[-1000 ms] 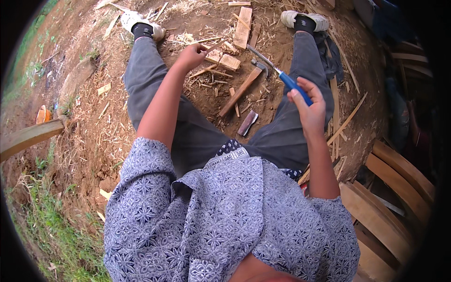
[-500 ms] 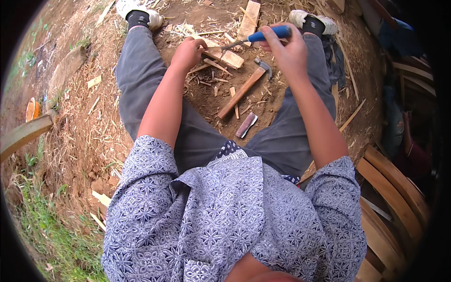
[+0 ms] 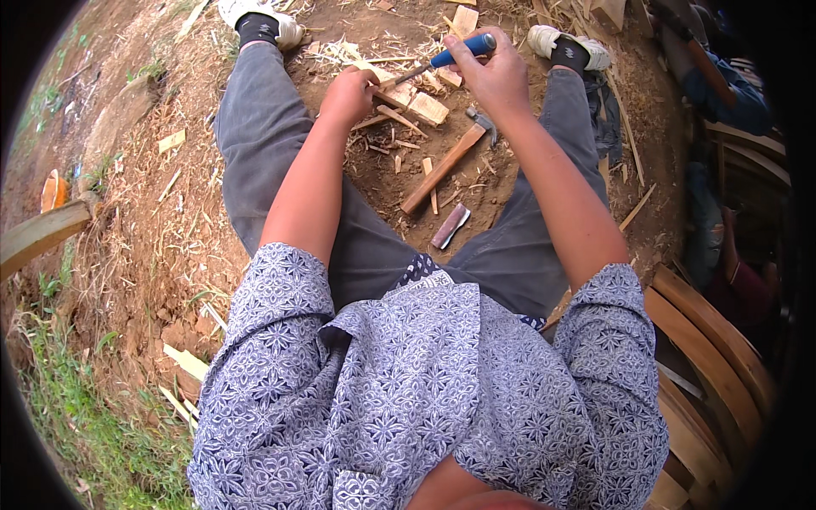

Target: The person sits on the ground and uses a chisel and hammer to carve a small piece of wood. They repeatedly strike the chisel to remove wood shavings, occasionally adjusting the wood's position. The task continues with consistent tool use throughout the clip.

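My right hand [image 3: 497, 81] is closed around the blue handle of a narrow-bladed chisel [image 3: 459, 53]. Its metal blade slants down to the left, and the tip is close to the fingers of my left hand [image 3: 347, 98]. Those fingers are pinched on a small piece of wood [image 3: 388, 96], partly hidden by the hand. Just right of it a pale wood block [image 3: 428, 108] lies on the ground. Between my legs rests a claw hammer [image 3: 444, 168] with a wooden handle, and nearer to me lies a rolled strip of brown sandpaper [image 3: 450, 226].
Shavings and thin sticks [image 3: 429, 183] litter the dirt between my legs. Curved wooden pieces [image 3: 714, 357] are stacked at the right, with another person [image 3: 739, 280] in shadow behind. A curved plank [image 3: 47, 234] juts in at the left, near an orange object [image 3: 53, 191].
My right hand and the chisel have shifted slightly left and up, the blade tilting more steeply. My left hand still grips the wood, barely moved.
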`<action>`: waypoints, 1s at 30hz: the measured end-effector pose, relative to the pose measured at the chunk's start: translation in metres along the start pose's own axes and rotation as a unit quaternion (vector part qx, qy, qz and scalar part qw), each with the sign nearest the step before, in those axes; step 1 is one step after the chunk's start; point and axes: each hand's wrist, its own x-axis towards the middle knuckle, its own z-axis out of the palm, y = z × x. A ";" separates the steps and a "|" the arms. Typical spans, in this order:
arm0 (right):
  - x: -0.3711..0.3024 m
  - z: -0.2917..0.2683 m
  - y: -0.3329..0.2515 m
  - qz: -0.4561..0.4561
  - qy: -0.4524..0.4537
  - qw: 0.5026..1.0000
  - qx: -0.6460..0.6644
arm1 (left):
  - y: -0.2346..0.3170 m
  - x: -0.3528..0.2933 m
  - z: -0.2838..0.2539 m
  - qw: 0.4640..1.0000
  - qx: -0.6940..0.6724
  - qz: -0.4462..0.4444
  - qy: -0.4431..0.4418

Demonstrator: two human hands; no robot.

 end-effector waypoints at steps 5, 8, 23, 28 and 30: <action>0.004 0.001 0.006 -0.018 0.026 0.999 0.026 | 0.011 0.003 -0.001 0.989 -0.106 -0.017 -0.104; 0.004 -0.001 0.005 -0.014 0.026 0.999 0.026 | 0.005 -0.004 0.008 0.992 -0.059 -0.018 -0.109; 0.003 0.013 0.007 -0.021 -0.005 1.000 0.015 | 0.010 -0.006 0.007 1.000 0.014 -0.001 -0.018; 0.006 0.018 0.000 -0.030 -0.041 0.998 -0.038 | 0.009 -0.006 0.009 1.000 0.010 -0.002 -0.015; 0.007 0.020 -0.002 -0.035 -0.042 0.997 -0.059 | 0.010 -0.007 0.010 1.000 0.009 -0.006 -0.013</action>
